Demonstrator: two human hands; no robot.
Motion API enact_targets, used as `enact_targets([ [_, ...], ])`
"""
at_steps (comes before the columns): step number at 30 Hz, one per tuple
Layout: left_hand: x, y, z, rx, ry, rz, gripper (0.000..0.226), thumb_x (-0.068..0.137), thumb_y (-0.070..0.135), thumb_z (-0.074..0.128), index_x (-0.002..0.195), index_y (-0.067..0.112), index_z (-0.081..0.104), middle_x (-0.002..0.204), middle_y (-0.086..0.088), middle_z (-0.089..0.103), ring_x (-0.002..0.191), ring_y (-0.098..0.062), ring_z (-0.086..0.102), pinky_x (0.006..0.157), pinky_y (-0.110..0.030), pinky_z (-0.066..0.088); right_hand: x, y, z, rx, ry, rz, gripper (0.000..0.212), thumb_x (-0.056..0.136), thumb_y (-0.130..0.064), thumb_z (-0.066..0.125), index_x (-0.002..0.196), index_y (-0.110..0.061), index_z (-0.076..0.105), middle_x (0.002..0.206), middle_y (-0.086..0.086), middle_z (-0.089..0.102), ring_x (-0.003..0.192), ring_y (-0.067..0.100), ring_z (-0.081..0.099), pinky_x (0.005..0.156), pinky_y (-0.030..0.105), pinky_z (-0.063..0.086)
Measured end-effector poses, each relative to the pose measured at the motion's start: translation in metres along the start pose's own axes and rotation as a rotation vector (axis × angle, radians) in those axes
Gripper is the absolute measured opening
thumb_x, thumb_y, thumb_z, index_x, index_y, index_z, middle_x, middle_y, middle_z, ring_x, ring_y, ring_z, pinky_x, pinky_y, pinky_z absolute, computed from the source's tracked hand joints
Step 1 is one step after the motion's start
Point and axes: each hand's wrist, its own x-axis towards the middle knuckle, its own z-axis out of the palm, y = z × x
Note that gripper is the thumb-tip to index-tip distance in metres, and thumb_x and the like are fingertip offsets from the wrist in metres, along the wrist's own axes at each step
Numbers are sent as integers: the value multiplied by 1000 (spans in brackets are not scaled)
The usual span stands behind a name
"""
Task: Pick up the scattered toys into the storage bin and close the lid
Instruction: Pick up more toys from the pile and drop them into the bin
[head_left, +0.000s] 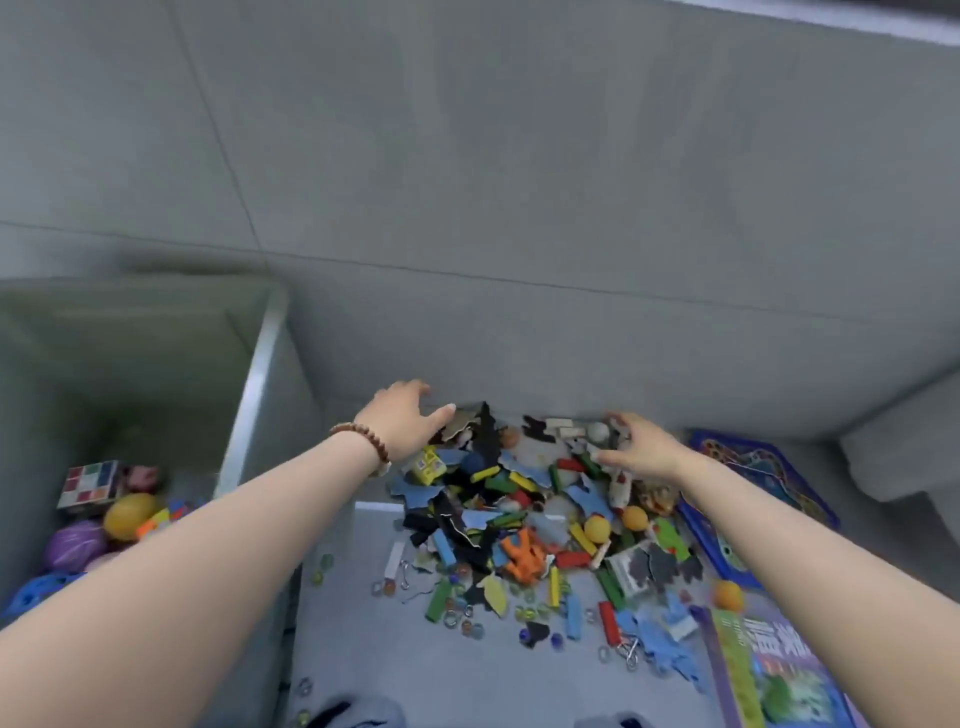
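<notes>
**Bin part-filled, main heap not yet gathered**

Stands over a heap of small toys (519, 519) on the grey floor (415, 675), both arms stretched to the heap's far side. Spreads the left hand (405, 421), with a beaded bracelet (358, 441) at the wrist, wide and straight-fingered onto the puzzle pieces (426, 488) at the far left. Cups the right hand (639, 449) over the far right, fingers curved down among the blocks; cannot tell whether gripping anything or only raking.

Already inside the open storage bin (254, 395), just left of the heap: a puzzle cube (88, 483), a yellow ball (130, 514), a purple ball (75, 545) and other bits low down. Looks well short of full.

Left on the floor: wooden blocks (582, 538), blue and black puzzle pieces, an orange figure (524, 558), an orange ball (727, 595), marbles (467, 623) strewn along the heap's near edge, plus a blue game board (763, 478) and a picture box (769, 670) at the right.

No lid in view. Seems an early stage: most of the gathering to do, then the closing.
</notes>
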Motion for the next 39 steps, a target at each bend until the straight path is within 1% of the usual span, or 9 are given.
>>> enact_targets([
  [6, 66, 46, 116, -52, -245, 20, 58, 95, 45, 44, 141, 11, 36, 146, -7, 40, 131, -23, 42, 105, -31, 35, 47, 121, 24, 233, 75, 271, 72, 81, -24, 72, 141, -7, 34, 139, 16, 47, 111, 25, 53, 99, 37, 42],
  [9, 98, 75, 173, -99, -357, 36, 60, 95, 46, 41, 143, 12, 31, 149, -6, 35, 132, -22, 40, 106, -30, 34, 66, 165, 35, 352, 156, 361, 66, 83, -21, 69, 139, -5, 36, 140, 13, 45, 125, 27, 47, 100, 33, 38],
  [14, 137, 119, 254, -210, -409, 34, 29, 96, 39, 44, 114, 16, 49, 101, -1, 49, 94, -18, 52, 86, -29, 40, 95, 215, 55, 440, 203, 403, 59, 85, -19, 67, 136, -5, 40, 135, 14, 48, 120, 26, 49, 84, 21, 35],
  [18, 158, 135, 302, -235, -413, 21, 31, 96, 34, 47, 113, 9, 52, 101, -1, 51, 100, -20, 55, 90, -31, 41, 112, 230, 66, 429, 272, 336, 53, 83, -18, 69, 129, -4, 48, 124, 10, 52, 106, 21, 51, 76, 14, 31],
  [23, 170, 142, 328, -258, -201, -54, 42, 82, 41, 66, 108, 12, 51, 115, -7, 54, 99, -21, 56, 85, -32, 48, 118, 239, 61, 500, 265, 321, 59, 78, -25, 74, 128, -6, 50, 122, 7, 57, 108, 21, 56, 81, 18, 38],
  [25, 171, 143, 334, -204, -196, -67, 40, 76, 41, 71, 96, 13, 52, 111, -8, 53, 89, -21, 58, 73, -30, 48, 115, 246, 55, 535, 287, 302, 51, 75, -24, 76, 120, -10, 55, 110, 5, 62, 95, 18, 58, 72, 19, 42],
  [29, 169, 146, 340, -114, -236, -64, 46, 78, 42, 68, 92, -2, 62, 101, -23, 59, 82, -32, 64, 60, -34, 48, 102, 257, 45, 647, 231, 293, 58, 75, -26, 77, 122, -17, 44, 110, 3, 60, 99, 18, 60, 87, 30, 49],
  [33, 167, 146, 333, -129, -291, -40, 27, 87, 30, 61, 76, 10, 47, 74, -5, 47, 65, -20, 52, 58, -30, 42, 85, 259, 45, 750, 102, 252, 62, 74, -17, 78, 121, -18, 39, 106, -4, 58, 91, 8, 60, 72, 15, 50],
  [39, 160, 135, 289, -139, -292, 12, 37, 87, 34, 60, 64, 17, 37, 60, 3, 41, 56, -13, 43, 59, -26, 41, 73, 240, 33, 817, 129, 211, 52, 75, -14, 76, 119, -16, 48, 108, 1, 62, 90, 8, 62, 67, 12, 51],
])
